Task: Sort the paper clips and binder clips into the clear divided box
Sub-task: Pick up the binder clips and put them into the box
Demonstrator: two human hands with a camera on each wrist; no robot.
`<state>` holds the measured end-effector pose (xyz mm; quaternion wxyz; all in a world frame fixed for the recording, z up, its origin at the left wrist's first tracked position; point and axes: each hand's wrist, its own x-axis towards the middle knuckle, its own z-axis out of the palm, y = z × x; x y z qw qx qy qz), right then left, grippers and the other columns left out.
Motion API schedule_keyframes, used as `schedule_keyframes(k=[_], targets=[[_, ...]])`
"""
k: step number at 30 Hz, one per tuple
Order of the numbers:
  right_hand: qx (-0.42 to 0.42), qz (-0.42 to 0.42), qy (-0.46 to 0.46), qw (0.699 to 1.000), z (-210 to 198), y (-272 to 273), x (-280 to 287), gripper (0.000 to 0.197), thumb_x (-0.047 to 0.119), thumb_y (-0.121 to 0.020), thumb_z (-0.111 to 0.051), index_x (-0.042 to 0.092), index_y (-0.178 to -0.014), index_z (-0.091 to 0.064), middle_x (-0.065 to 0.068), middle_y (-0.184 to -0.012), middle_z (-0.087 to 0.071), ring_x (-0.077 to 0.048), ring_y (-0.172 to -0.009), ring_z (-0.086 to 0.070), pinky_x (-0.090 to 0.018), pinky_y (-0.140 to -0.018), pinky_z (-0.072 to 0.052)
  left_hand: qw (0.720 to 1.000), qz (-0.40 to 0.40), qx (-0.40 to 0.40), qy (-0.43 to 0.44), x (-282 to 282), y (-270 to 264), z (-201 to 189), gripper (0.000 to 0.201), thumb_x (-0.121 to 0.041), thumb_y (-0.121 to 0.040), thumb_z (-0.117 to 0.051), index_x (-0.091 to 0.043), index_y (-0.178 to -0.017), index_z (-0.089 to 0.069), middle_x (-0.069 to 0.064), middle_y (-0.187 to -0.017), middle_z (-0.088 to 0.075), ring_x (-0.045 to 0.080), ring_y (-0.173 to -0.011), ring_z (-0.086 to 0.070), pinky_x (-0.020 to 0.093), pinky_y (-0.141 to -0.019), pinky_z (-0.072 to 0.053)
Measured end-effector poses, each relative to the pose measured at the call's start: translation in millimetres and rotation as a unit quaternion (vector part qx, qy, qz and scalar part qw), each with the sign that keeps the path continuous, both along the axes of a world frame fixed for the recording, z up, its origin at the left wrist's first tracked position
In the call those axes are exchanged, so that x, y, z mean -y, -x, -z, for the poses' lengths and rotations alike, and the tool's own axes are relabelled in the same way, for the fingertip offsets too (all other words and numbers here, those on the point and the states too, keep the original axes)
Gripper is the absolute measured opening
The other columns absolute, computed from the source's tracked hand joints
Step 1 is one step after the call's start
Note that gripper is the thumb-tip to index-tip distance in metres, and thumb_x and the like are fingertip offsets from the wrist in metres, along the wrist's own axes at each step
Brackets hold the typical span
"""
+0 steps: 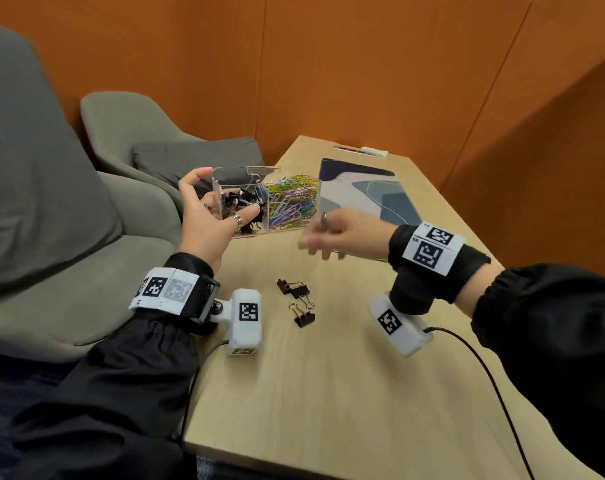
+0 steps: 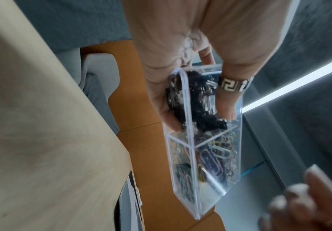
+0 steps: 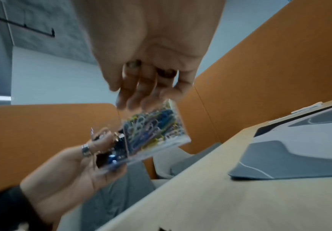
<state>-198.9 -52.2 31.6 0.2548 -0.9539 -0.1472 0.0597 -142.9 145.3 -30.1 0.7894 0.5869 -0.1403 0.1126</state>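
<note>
My left hand [image 1: 207,216] grips the clear divided box [image 1: 295,221] at its left end and holds it up above the table's left edge. Black binder clips [image 1: 240,202] fill its left compartment and coloured paper clips [image 1: 292,200] fill its right one. In the left wrist view the thumb and fingers [image 2: 226,100] clasp the box [image 2: 210,179] round the binder-clip end. My right hand [image 1: 332,235] hovers blurred just right of the box, fingers straight and empty; the right wrist view shows its fingers [image 3: 139,92] above the box [image 3: 157,132]. Three black binder clips [image 1: 297,301] lie on the table.
A grey and blue patterned mat [image 1: 366,192] lies on the wooden table [image 1: 346,393] behind the box. Grey armchairs [image 1: 148,140] stand to the left and orange walls behind. Wrist camera cables [image 1: 484,368] trail over the table's near part.
</note>
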Motion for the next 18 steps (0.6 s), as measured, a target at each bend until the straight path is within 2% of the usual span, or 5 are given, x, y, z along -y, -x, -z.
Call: schedule_keyframes(k=[3, 5, 8, 15, 18], targets=[[-0.158, -0.026, 0.122, 0.980, 21.1, -3.2, -3.1, 0.056, 0.045, -0.079, -0.068, 0.037, -0.129, -0.046, 0.003, -0.128, -0.045, -0.010, -0.097, -0.051, -0.025, -0.078, -0.052, 1.000, -0.004, -0.005, 0.001, 0.2, 0.1, -0.2, 0.066, 0.008, -0.074, -0.070, -0.035, -0.109, -0.035, 0.016, -0.105, -0.061, 0.029, -0.097, -0.063, 0.061, -0.084, -0.050], [-0.162, -0.039, 0.182, 0.969, 34.3, -6.0, -9.4, 0.075, 0.051, -0.071, -0.073, 0.043, -0.135, -0.034, 0.003, -0.135, -0.034, -0.015, -0.109, -0.047, -0.036, -0.094, -0.050, 1.000, -0.003, -0.005, 0.001, 0.2, 0.2, 0.0, 0.067, 0.006, -0.072, -0.072, -0.037, -0.109, -0.036, 0.015, -0.106, -0.062, 0.030, -0.098, -0.064, 0.063, -0.085, -0.048], [-0.134, -0.045, 0.233, 0.962, 50.3, -11.2, -16.0, 0.080, 0.056, -0.064, -0.076, 0.043, -0.133, -0.036, 0.001, -0.132, -0.036, -0.018, -0.113, -0.047, -0.037, -0.102, -0.042, 1.000, 0.001, -0.004, -0.004, 0.3, -0.3, 1.5, 0.067, 0.004, -0.070, -0.073, -0.038, -0.109, -0.036, 0.015, -0.105, -0.063, 0.031, -0.098, -0.064, 0.065, -0.086, -0.046], [-0.122, -0.050, 0.156, 0.979, 54.5, -10.3, -16.2, 0.043, 0.031, -0.077, -0.075, 0.022, -0.115, -0.058, -0.005, -0.111, -0.052, -0.015, -0.077, -0.054, -0.026, -0.076, -0.047, 1.000, 0.004, -0.001, -0.009, 0.2, -0.2, 1.4, 0.068, 0.002, -0.068, -0.074, -0.037, -0.109, -0.036, 0.013, -0.107, -0.064, 0.032, -0.100, -0.063, 0.065, -0.087, -0.046], [-0.127, -0.041, 0.121, 0.984, 55.1, -9.0, -11.8, 0.032, 0.023, -0.079, -0.073, 0.016, -0.108, -0.061, -0.002, -0.105, -0.052, -0.006, -0.061, -0.052, -0.022, -0.067, -0.048, 1.000, 0.006, 0.002, -0.010, 1.0, -0.6, 1.9, 0.068, 0.005, -0.070, -0.073, -0.037, -0.109, -0.036, 0.014, -0.107, -0.063, 0.030, -0.099, -0.063, 0.064, -0.088, -0.046]])
